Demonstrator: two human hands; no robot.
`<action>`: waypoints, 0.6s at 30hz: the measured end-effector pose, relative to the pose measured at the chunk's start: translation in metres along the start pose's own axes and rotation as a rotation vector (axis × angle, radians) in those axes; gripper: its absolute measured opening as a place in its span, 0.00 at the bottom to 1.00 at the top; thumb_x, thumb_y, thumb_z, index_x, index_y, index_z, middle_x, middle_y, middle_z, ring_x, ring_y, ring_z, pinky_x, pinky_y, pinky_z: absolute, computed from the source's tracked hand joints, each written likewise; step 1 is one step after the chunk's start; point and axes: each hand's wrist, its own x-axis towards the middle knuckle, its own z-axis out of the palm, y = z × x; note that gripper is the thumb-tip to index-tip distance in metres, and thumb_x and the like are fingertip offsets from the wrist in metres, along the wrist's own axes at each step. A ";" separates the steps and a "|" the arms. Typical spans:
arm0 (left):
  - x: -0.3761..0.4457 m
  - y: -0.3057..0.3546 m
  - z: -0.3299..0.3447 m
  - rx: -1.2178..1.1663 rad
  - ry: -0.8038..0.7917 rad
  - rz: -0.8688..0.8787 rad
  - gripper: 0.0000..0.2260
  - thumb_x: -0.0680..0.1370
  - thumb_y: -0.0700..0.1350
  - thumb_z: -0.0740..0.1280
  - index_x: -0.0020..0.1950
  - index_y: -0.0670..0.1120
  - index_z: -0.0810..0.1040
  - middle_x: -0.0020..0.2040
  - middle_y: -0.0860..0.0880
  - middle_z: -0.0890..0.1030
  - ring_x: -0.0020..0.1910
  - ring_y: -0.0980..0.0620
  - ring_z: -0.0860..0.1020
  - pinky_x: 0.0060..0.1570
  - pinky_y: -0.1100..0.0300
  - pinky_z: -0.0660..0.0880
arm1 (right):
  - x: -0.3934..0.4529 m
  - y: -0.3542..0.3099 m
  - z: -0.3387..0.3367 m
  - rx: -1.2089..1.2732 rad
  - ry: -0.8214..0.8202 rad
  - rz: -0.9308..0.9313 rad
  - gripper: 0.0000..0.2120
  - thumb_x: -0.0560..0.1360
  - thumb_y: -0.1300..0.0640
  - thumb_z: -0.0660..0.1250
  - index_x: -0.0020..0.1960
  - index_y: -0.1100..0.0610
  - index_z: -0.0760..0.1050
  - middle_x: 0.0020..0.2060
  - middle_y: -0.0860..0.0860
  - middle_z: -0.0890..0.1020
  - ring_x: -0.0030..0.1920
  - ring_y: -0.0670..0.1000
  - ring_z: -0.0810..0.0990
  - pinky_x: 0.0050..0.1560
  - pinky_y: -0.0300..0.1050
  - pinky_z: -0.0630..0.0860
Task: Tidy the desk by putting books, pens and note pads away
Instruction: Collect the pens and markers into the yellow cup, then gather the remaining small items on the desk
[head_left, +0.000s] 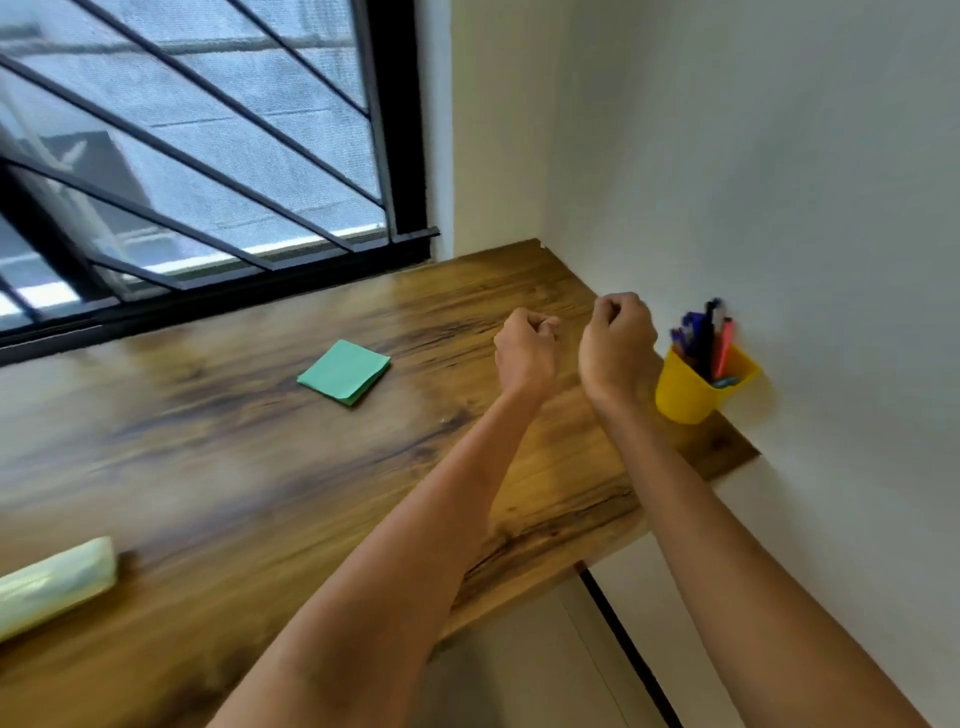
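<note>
Now, with both your left hand (524, 351) and right hand (618, 338) curled into empty fists, uncurl one and pinch the green note pad (344, 372) by its edges.

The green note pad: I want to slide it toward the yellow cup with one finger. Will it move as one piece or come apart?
The green note pad looks like a thin stack of loose-edged sheets lying flat on the wooden desk, so it is probably light and should slide easily. One corner seems slightly lifted, so top sheets may fan or curl. Pinched at an edge, it would likely flex.
</note>
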 end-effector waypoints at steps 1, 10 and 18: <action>0.002 -0.002 -0.016 0.003 0.043 0.007 0.04 0.80 0.42 0.63 0.47 0.45 0.77 0.46 0.48 0.82 0.46 0.50 0.79 0.48 0.54 0.77 | -0.009 -0.007 0.012 0.017 -0.042 -0.003 0.10 0.81 0.59 0.56 0.51 0.59 0.75 0.45 0.50 0.76 0.45 0.49 0.75 0.38 0.33 0.69; 0.006 -0.029 -0.164 0.040 0.286 -0.026 0.02 0.77 0.40 0.67 0.47 0.42 0.78 0.44 0.46 0.81 0.44 0.50 0.77 0.46 0.58 0.73 | -0.104 -0.069 0.103 0.126 -0.285 -0.082 0.09 0.78 0.61 0.58 0.47 0.63 0.76 0.45 0.57 0.80 0.46 0.55 0.77 0.47 0.48 0.72; -0.022 -0.067 -0.323 0.058 0.452 -0.053 0.04 0.77 0.40 0.68 0.50 0.41 0.78 0.47 0.44 0.82 0.46 0.50 0.80 0.49 0.58 0.77 | -0.223 -0.137 0.165 0.166 -0.495 -0.150 0.09 0.79 0.63 0.58 0.49 0.64 0.77 0.47 0.59 0.81 0.49 0.57 0.78 0.51 0.51 0.74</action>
